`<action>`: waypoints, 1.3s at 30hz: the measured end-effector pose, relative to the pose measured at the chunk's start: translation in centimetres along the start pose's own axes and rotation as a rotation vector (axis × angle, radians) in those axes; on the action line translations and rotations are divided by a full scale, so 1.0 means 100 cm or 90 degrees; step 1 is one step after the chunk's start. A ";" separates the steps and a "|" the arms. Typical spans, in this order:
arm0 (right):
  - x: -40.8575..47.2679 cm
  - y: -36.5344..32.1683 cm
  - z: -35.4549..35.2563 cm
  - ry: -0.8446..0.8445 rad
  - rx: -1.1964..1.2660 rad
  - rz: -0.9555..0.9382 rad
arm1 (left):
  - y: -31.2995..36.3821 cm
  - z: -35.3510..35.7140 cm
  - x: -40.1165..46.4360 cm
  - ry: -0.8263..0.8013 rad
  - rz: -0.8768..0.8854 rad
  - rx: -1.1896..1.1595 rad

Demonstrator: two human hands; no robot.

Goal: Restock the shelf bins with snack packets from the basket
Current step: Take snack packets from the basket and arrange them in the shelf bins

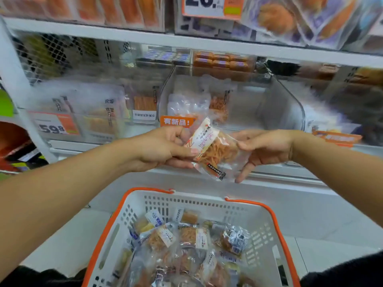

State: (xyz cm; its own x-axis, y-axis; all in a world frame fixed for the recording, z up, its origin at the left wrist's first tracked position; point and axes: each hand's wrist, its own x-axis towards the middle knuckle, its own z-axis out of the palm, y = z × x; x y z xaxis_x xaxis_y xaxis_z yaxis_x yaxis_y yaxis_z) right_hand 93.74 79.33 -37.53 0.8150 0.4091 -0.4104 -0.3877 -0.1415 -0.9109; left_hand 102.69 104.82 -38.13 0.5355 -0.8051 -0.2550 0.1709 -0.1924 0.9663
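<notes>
holding one packet [211, 150] up between both hands, the person is standing in front of the shelf with the basket [267, 228] low and close to the body. the left hand [163, 150] is gripping the packet's upper left edge, thumb on the front and fingers curled behind. the right hand [263, 150] is pinching the clear right side of the packet, with its lower fingers hanging loose and pointing down. the packet is lying tilted, its long axis running from upper left, by the white label, down to lower right, where the seal is pointing toward the basket.

the relation that counts is this: the packet is sitting just in front of and a little below the middle bin [244, 108], which is already holding similar orange-strip packets at its left side. the bin is lying straight ahead and upward from the hands, roughly between them, so neither hand is clearly nearer. the coming move is probably a short forward lift over the bin's front lip, likely with the packet's long axis turned upright to match those already there. many packets are still lying in the basket, so the restocking looks far from done.
</notes>
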 end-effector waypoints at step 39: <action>0.101 -0.072 -0.098 0.605 -0.174 0.008 | 0.002 -0.014 0.031 0.377 0.220 0.276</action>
State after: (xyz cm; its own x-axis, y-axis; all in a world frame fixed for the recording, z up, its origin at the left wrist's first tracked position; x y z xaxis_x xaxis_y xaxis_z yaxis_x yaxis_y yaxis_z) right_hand 109.00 75.64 -35.53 0.8646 -0.4711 -0.1747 -0.3831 -0.3933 -0.8358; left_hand 105.50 103.07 -38.80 0.8691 -0.4517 0.2017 -0.3547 -0.2848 0.8905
